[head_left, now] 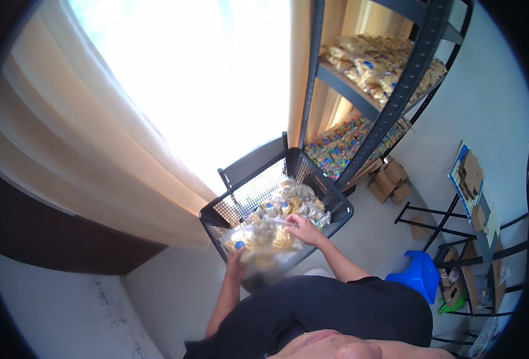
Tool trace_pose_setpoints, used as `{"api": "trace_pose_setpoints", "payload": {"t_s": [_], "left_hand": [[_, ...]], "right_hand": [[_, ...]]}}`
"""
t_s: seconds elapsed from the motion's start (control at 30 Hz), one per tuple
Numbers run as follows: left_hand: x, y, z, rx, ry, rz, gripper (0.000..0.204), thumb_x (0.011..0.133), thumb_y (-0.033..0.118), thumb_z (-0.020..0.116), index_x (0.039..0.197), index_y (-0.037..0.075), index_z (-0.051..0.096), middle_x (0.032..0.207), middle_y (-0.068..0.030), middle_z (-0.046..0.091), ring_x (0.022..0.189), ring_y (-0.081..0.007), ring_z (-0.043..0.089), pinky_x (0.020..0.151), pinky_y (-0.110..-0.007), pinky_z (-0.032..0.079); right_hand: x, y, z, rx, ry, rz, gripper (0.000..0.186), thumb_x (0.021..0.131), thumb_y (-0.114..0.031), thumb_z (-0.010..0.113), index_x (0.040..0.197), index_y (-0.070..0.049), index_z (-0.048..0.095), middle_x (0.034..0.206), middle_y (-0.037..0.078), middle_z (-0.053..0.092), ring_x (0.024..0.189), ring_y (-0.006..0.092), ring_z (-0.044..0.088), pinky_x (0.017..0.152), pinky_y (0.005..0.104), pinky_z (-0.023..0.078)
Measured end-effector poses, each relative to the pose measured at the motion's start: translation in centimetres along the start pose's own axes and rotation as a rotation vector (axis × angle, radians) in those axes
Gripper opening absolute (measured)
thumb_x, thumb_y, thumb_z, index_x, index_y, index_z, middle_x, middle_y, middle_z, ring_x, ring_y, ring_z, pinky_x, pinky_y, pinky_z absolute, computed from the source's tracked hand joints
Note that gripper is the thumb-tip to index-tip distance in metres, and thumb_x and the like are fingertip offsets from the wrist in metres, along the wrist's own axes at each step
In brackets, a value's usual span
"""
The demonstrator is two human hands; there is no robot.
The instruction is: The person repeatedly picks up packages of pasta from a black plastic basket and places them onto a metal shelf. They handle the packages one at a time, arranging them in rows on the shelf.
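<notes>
Left hand (235,266) grips clear bag (255,238) of yellowish pieces over near side of black basket (343,206); right hand (303,230) pinches its right edge. More bags (291,196) inside, farther back. Shelving (351,93) far right.

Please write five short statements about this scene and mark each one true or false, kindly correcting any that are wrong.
1. The left hand holds a clear bag of pale pieces. True.
2. The basket is white with solid walls. False: it is black, and its walls are full of holes.
3. Multicoloured packets lie on the shelf below the beige packets. True.
4. The right hand reaches toward the shelving unit. False: it is over the basket, by the bags.
5. A blue plastic object stands to the person's right. True.
</notes>
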State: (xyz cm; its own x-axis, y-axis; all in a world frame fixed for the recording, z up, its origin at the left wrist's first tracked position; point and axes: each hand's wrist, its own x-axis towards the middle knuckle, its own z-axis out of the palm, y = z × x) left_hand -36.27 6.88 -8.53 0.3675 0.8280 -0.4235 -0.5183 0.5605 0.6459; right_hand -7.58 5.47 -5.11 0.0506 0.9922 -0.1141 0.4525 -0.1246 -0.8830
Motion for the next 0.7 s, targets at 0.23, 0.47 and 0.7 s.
{"api": "trace_pose_setpoints", "payload": {"t_s": [0.23, 0.47, 0.7], "left_hand": [[-0.9, -5.1, 9.3, 0.098, -0.092, -0.15, 0.05, 0.087, 0.027, 0.063, 0.13, 0.009, 0.047, 0.12, -0.0092, 0.057, 0.107, -0.0257, 0.058, 0.095, -0.043, 0.046], [-1.4, -13.5, 16.0, -0.137, -0.39, -0.337, 0.059, 0.083, 0.046, 0.063, 0.129, 0.011, 0.05, 0.125, -0.0095, 0.056, 0.115, -0.0282, 0.053, 0.101, -0.05, 0.039], [-2.5, -21.8, 24.9, -0.097, -0.434, -0.575, 0.061, 0.084, 0.048, 0.061, 0.132, 0.012, 0.049, 0.13, -0.0101, 0.054, 0.121, -0.0284, 0.05, 0.104, -0.049, 0.037]], "right_hand": [[-6.6, -5.7, -3.7, -0.163, -0.046, -0.129, 0.042, 0.085, -0.034, 0.065, 0.113, -0.003, 0.058, 0.105, 0.017, 0.064, 0.095, 0.03, 0.062, 0.085, 0.0394, 0.048], [-14.8, -2.5, -12.0, -0.11, -0.058, -0.258, 0.048, 0.087, -0.033, 0.063, 0.127, -0.008, 0.054, 0.121, 0.016, 0.057, 0.113, 0.031, 0.052, 0.101, 0.0416, 0.037], [-25.0, 2.4, -20.3, -0.127, 0.197, -0.423, 0.062, 0.077, -0.012, 0.07, 0.136, -0.01, 0.049, 0.136, 0.017, 0.049, 0.126, 0.033, 0.047, 0.108, 0.0419, 0.033]]}}
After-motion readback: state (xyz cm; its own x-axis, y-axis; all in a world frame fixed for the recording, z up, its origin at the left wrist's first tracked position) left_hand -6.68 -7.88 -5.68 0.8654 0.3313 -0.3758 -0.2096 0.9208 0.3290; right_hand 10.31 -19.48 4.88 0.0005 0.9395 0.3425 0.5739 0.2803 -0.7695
